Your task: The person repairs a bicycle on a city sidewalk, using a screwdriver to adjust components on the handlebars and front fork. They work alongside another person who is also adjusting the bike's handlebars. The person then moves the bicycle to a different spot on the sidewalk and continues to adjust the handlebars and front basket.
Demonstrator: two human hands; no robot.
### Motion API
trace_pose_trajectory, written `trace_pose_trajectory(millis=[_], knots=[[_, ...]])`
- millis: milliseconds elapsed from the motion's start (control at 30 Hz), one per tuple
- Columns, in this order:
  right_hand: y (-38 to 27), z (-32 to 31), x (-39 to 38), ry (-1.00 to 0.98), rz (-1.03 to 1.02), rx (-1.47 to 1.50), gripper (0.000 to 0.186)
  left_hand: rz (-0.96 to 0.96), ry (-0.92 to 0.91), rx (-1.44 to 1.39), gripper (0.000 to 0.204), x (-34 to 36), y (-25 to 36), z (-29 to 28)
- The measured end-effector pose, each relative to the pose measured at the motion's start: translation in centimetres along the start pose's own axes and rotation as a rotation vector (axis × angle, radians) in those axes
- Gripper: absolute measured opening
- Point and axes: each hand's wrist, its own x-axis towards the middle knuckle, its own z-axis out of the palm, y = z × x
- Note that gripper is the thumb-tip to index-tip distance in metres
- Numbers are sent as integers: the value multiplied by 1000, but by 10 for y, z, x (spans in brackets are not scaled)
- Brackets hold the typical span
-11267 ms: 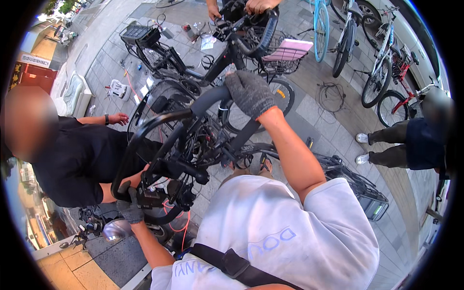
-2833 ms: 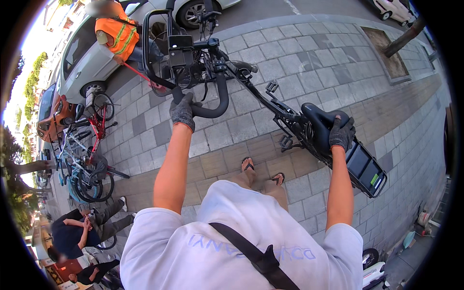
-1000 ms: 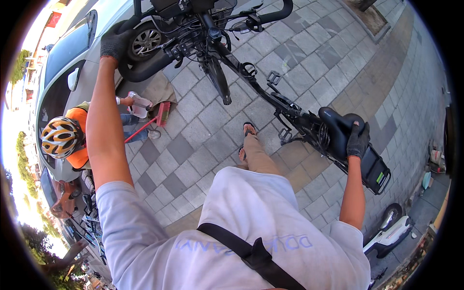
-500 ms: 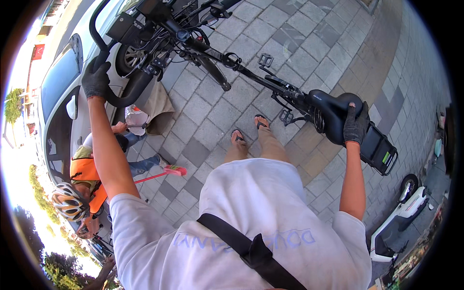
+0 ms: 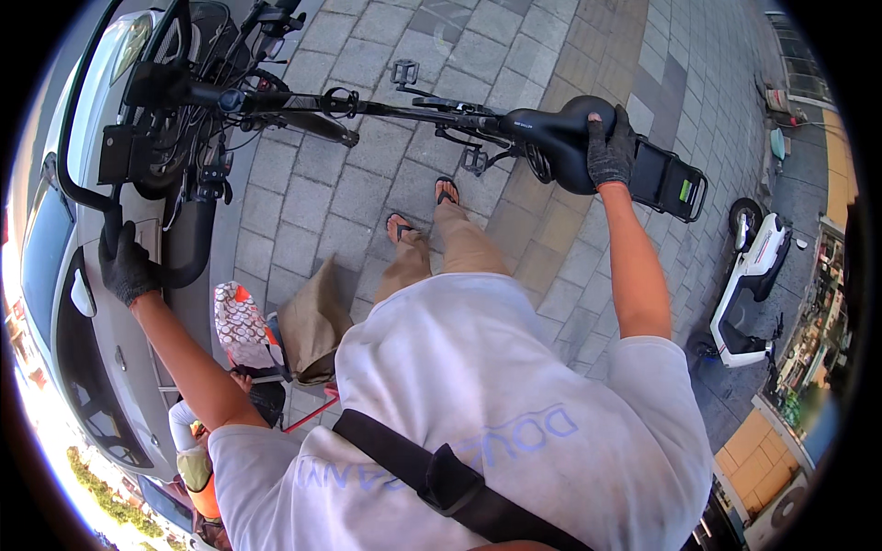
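A black bicycle (image 5: 390, 109) stretches across the upper part of the view, its front end at the left and its saddle at the right. My left hand (image 5: 131, 264), in a dark glove with bare fingertips, is wrapped round the end of the curved black handlebar (image 5: 66, 147). With the other gloved hand, my right hand (image 5: 610, 154), I grip the wide black saddle (image 5: 544, 130), fingers over its top. Behind the saddle sticks out a black rear rack (image 5: 680, 188). A pedal (image 5: 404, 72) shows on the far side. Both my arms are spread wide.
A silver car (image 5: 124, 340) stands close on the left. Beside it are a patterned bag (image 5: 246, 326), a tan sack (image 5: 312, 317) and a person in an orange vest (image 5: 204, 491). A white scooter (image 5: 746, 298) is parked at the right on the paving (image 5: 469, 55).
The bicycle has shifted left in view, handlebar nearest the car, and now lies more level. Both hands keep their holds. The person in orange has slid toward the lower left; my feet have moved.
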Motion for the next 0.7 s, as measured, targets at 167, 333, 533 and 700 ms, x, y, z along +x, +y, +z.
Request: trace_pose_trajectory(millis=[167,333,533,700], knots=[[0,-5,1,-16,72,-48,84,-8,24,-38,43,-16,-18,-9],[-29,-61,13,-135,166,34,81,-21,13,11,37,-13,-5,-13],[32,-74,-8,69,63,97,65,33,-17,72,37,-44,23,-5],[33,-83,-113,344,-96,316,52,24,-95,204,36,-25,27,-15]])
